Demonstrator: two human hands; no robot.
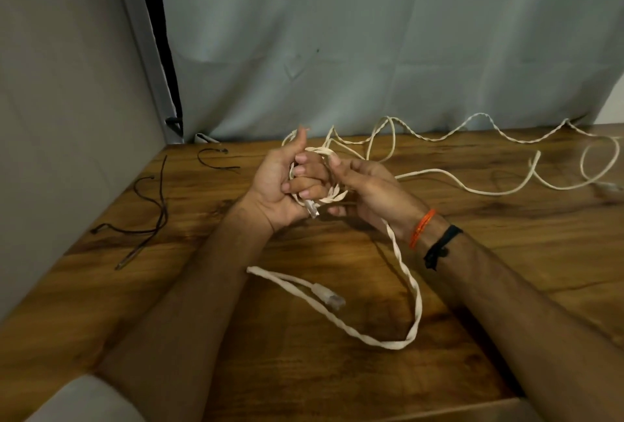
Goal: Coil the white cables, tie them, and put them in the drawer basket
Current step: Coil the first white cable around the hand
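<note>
1. We are holding a small coil (320, 178) between our hands, left hand (280, 181) and right hand (368, 192), above the tabletop (304, 371).
2. The cable (439, 171) is trailing right across the tabletop, toward the curtain (371, 50) behind.
3. Thin ties (152, 219) are lying to the left.

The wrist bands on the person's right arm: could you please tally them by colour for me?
Orange band: 1
Black band: 1
Total: 2
</note>
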